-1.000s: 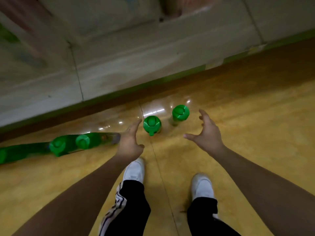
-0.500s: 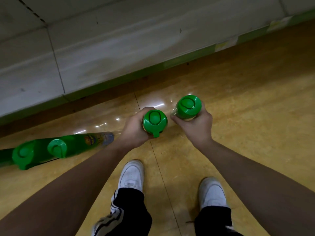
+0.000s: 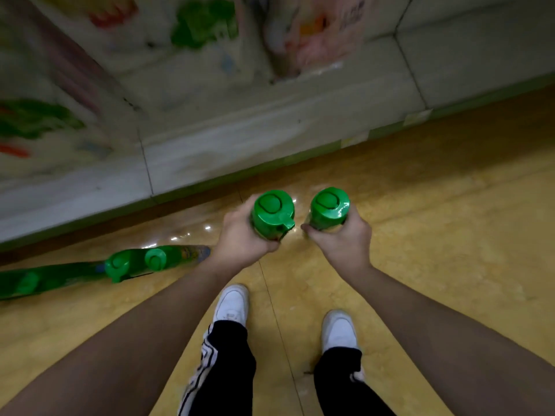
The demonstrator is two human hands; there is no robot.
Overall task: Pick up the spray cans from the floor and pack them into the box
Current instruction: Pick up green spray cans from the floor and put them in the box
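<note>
Head view, looking down. The left hand (image 3: 244,238) is wrapped around one green-capped spray can (image 3: 271,213), its fingers closed about the body below the cap; the right hand (image 3: 341,240) grips a second spray can (image 3: 329,207) in the same way. Both cans are upright, their caps facing the camera, side by side and just apart, held over the far part of the yellow floor (image 3: 435,235). The two bare forearms run from the near corners toward the hands. Between them, near the camera, stand two white shoes (image 3: 232,303) below black trousers (image 3: 223,367) with white side stripes. To the left, a row of further green cans (image 3: 135,262) lies on the floor, reaching toward the left edge; their number cannot be told through the blur. Beyond the hands, a pale shelf base (image 3: 270,133) with a green strip along its foot crosses the scene; blurred packaged goods (image 3: 204,22) sit above it.
</note>
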